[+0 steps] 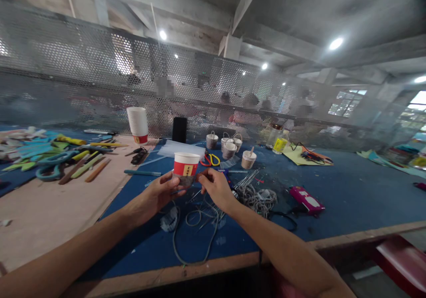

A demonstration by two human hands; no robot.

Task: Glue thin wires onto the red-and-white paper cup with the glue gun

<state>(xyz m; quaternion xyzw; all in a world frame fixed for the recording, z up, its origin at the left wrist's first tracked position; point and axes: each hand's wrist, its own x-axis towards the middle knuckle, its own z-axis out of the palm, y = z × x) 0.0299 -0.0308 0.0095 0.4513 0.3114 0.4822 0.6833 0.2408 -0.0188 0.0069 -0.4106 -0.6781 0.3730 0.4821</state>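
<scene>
My left hand is closed around the lower left side of a white paper cup with a red band and a gold label. Grey cord covers the cup's base. At the cup's lower right, my right hand is closed in a pinch on the cord, though its fingertips are partly hidden. Loose grey cord loops down over the blue mat below both hands. Just right of my right hand lies a tangled heap of grey cord with thin metal rods.
Several small cord-covered cups stand behind, near yellow-handled scissors. A cup stack, phone and blue-handled scissors are leftward. To the right are bottles and a magenta object. A perforated metal screen closes the back.
</scene>
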